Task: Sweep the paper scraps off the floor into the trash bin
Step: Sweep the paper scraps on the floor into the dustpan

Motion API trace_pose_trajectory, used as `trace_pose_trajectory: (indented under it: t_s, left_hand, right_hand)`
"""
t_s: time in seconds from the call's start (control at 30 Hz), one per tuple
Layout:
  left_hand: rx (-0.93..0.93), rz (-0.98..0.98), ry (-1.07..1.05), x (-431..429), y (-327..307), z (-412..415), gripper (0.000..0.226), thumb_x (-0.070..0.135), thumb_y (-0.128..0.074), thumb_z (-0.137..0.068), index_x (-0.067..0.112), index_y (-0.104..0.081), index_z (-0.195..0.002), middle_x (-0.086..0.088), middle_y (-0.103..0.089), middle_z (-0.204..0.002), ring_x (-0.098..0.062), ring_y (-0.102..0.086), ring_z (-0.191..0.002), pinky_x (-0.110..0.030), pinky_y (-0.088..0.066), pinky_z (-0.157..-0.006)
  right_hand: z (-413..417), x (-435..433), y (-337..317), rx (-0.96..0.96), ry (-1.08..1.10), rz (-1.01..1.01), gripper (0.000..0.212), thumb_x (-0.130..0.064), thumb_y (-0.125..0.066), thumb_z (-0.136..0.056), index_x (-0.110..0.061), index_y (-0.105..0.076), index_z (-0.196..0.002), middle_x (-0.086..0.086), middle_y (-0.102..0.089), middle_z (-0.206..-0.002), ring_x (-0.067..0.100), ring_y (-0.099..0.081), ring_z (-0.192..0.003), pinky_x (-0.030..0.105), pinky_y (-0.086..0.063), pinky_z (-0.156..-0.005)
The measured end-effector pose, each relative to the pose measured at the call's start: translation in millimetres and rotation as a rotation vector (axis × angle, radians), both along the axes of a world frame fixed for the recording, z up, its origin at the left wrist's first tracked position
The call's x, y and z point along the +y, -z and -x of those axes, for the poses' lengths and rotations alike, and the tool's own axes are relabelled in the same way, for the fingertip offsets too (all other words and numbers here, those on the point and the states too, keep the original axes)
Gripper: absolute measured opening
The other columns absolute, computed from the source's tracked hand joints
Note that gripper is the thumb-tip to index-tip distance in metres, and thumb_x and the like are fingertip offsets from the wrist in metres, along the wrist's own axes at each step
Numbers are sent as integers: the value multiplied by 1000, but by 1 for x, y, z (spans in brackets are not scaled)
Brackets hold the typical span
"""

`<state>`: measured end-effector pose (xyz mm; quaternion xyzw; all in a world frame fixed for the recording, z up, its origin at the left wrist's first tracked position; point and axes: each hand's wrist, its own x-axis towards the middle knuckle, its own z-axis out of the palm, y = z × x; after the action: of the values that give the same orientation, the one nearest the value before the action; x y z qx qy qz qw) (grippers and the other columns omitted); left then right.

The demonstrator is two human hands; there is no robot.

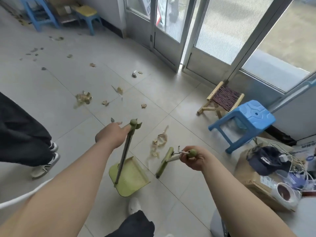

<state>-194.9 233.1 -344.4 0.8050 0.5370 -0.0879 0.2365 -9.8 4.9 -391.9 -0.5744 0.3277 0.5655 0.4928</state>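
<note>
Paper scraps point(158, 144) lay on the floor point(51, 91) just beyond the green dustpan point(131, 177) — more strewn farther past it. Beside the dustpan stood the broom point(165, 162), its handle wrapped by the curled fingers of the right hand point(195, 159); the left hand point(111, 136) gripped the dustpan's pole.

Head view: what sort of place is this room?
Probably the entrance room of a small shop or home: a tiled floor, metal-framed glass doors that look onto the outside, and a blue plastic stool beside them.
</note>
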Motion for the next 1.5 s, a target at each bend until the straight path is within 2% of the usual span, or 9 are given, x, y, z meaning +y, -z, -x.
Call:
trace_pose_trajectory:
  t_s: [0.13, 0.2, 0.33, 0.53, 0.77, 0.97, 1.2, 1.4, 1.5]
  left_hand:
    - [24, 43, -27, 32, 5, 13, 64, 76, -35, -83, 16, -57, -74, -4, -60, -71, -25, -56, -63, -26, -33, -55]
    - [24, 65, -49, 45, 10, 22, 63, 75, -36, -84, 16, -49, -69, -1, -55, -67, -23, -50, -59, -27, -33, -55]
    - [-11, 105, -60, 69, 22, 45, 54, 70, -36, -87, 20, -47, -70, 1, -56, -71, -22, -49, -61, -30, -33, -59]
    - [-42, 144, -132, 91, 39, 67, 51, 69, -37, -88, 22, -50, -75, 0, -58, -76, -23, -49, -65, -32, -36, -63]
    - [-61, 114, -206, 98, 49, 75, 47, 62, -40, -90, 20, -52, -74, -9, -67, -82, -26, -53, -66, -31, -37, -61]
    - [-54, 78, -221, 94, 51, 62, 56, 61, -42, -90, 10, -63, -86, -5, -70, -86, -28, -64, -79, -29, -38, -60]
    - [-115, 153, -192, 76, 43, 22, 54, 61, -43, -90, 11, -64, -86, -8, -73, -92, -24, -55, -65, -29, -40, -61]
    - [-134, 177, -73, 60, 38, -12, 49, 62, -44, -90, 19, -62, -75, 0, -67, -78, -20, -58, -66, -29, -41, -60]
    - [-149, 193, -11, 55, 40, -25, 47, 62, -44, -91, 20, -65, -83, 0, -69, -85, -23, -63, -79, -31, -45, -67]
  right_hand:
    - [8, 49, 15, -17, -14, 23, 0, 0, -52, -86, 0, -52, -86, 15, -48, -73, 14, -48, -52, 18, -45, -30]
    - [11, 69, 25, -18, -11, 27, 9, 1, -52, -86, -1, -51, -78, 14, -48, -71, 15, -51, -45, 18, -46, -31]
    - [22, 111, 38, -37, -1, -9, 14, -2, -55, -89, -3, -49, -76, 13, -49, -69, 15, -51, -45, 13, -45, -42]
    - [24, 178, 41, -95, 64, -86, 8, 3, -55, -89, -2, -53, -95, 19, -52, -90, 17, -53, -49, 18, -43, -29]
    - [10, 210, 44, -71, 152, -198, 11, 5, -45, -89, -4, -49, -83, 12, -46, -73, 16, -47, -48, 16, -42, -31]
    - [-9, 187, 33, -57, 39, -240, 14, 3, -41, -88, -3, -50, -80, 11, -46, -72, 15, -48, -57, 14, -43, -33]
    - [-44, 122, -1, -160, 21, -215, 10, 5, -50, -89, 10, -57, -83, 23, -69, -77, 25, -65, -73, 26, -60, -54]
    - [-64, 61, -25, -190, 8, 2, 7, 2, -54, -90, 2, -54, -82, 19, -53, -78, 16, -58, -50, 24, -58, -46]
    - [-66, 33, -29, -209, 16, 94, 6, 2, -54, -90, 3, -54, -85, 20, -55, -79, 17, -56, -54, 24, -56, -46]
